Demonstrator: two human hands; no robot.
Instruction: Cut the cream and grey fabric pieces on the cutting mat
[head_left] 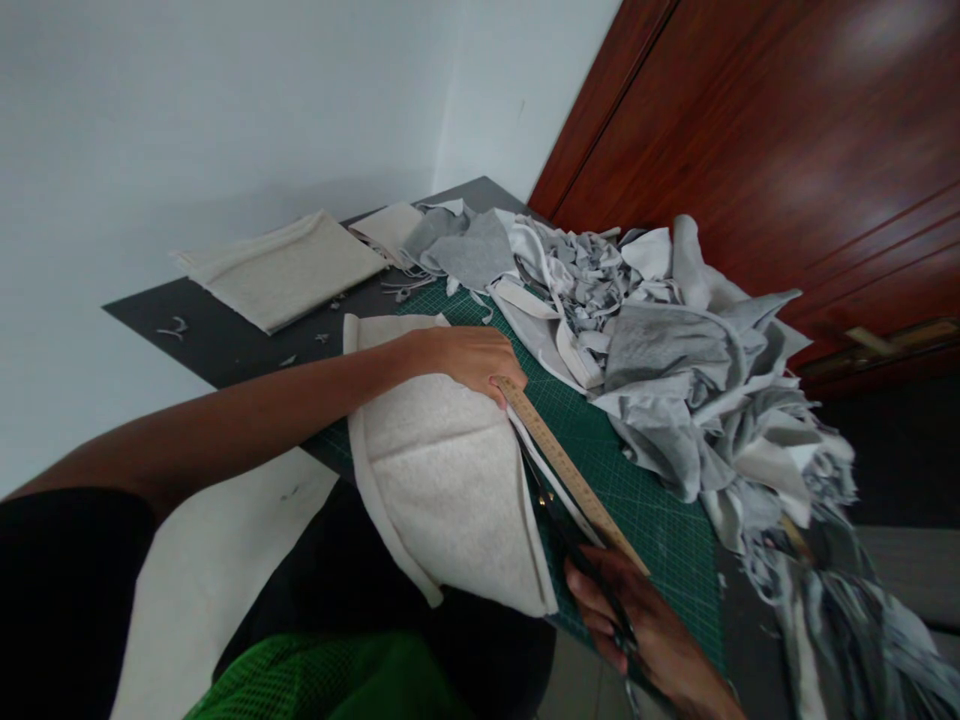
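Note:
My left hand is closed on the edge of an off-white piece of fabric, beside the near end of a wooden ruler. The fabric hangs over the table's front edge towards my lap. In my right hand are black-handled scissors, their blades pointing up along the fabric's right edge. A narrow strip of the fabric lies between the blades and the ruler, partly cut away from the larger piece. The blade tips are hidden near my left fingers.
A green cutting mat covers part of the dark table. Folded off-white fabric lies at the back left. A big heap of grey and white scraps fills the right side, by a reddish wooden door. A white wall stands behind.

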